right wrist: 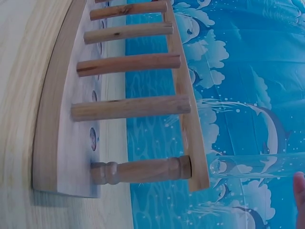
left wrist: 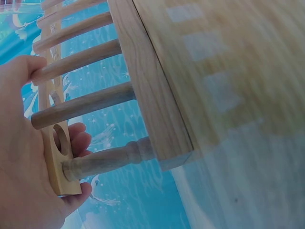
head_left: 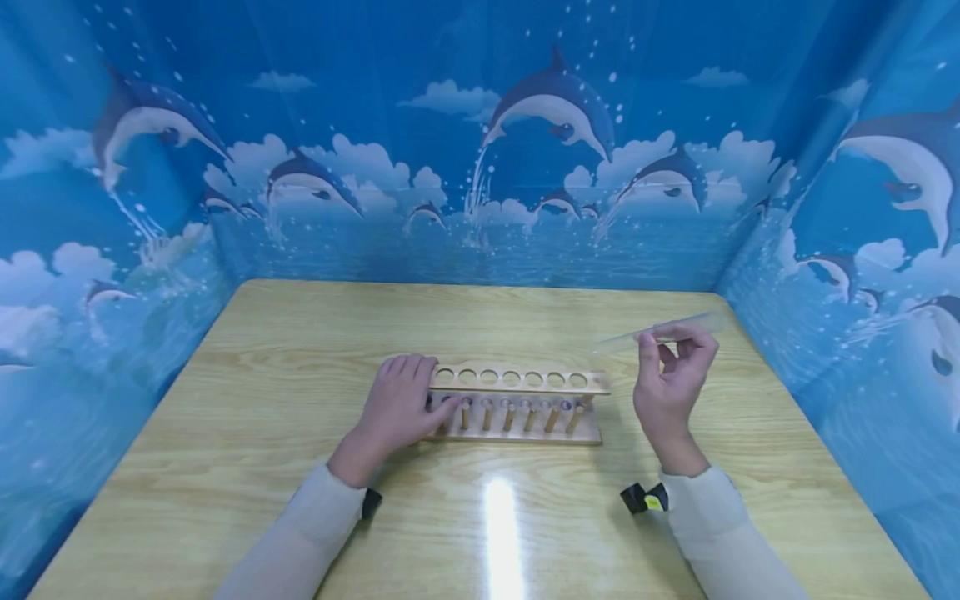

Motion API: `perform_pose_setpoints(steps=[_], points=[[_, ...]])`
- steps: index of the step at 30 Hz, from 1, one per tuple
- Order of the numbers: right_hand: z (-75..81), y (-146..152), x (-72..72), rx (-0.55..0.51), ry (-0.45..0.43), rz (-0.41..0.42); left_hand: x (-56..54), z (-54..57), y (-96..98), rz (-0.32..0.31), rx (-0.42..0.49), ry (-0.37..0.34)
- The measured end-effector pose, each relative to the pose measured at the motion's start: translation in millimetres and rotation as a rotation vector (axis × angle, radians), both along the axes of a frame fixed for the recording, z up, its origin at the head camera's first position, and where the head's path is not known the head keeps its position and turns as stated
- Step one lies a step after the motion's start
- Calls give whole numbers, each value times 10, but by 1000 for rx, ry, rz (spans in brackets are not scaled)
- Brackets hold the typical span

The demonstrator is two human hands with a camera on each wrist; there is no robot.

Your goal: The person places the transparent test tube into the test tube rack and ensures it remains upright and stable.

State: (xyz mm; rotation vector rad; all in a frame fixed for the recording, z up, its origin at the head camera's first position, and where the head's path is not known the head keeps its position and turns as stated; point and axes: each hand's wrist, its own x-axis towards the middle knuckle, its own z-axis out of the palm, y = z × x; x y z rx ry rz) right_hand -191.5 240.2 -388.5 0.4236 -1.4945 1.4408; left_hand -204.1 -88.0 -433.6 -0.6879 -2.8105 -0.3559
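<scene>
A wooden test tube rack (head_left: pixel 517 382) with a row of round holes and upright pegs stands on the table. My left hand (head_left: pixel 401 400) grips the left end of its top bar; in the left wrist view the thumb and fingers of the left hand (left wrist: pixel 21 148) curl round the bar (left wrist: pixel 52 157). To the right of the rack, my right hand (head_left: pixel 671 383) pinches a clear glass test tube (head_left: pixel 626 340) in the air, tilted nearly level. In the right wrist view the tube's rounded end (right wrist: pixel 221 165) shows beside the rack's top bar (right wrist: pixel 198 162), with a fingertip (right wrist: pixel 299 183) at the edge.
The wood-grain table (head_left: pixel 300 333) runs back to a blue curtain (head_left: pixel 420 167) printed with dolphins, which encloses it on three sides. A bright light reflection (head_left: pixel 501 533) lies on the tabletop near the front.
</scene>
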Motion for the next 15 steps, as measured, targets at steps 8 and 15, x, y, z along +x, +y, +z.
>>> perform_pose_setpoints(steps=[8,15], points=[[29,-41,16,-39,35,14,4,6,3,6,-4,-9],[90,-112,71,-95,94,44,-1,-1,-1,-4,-6,3]])
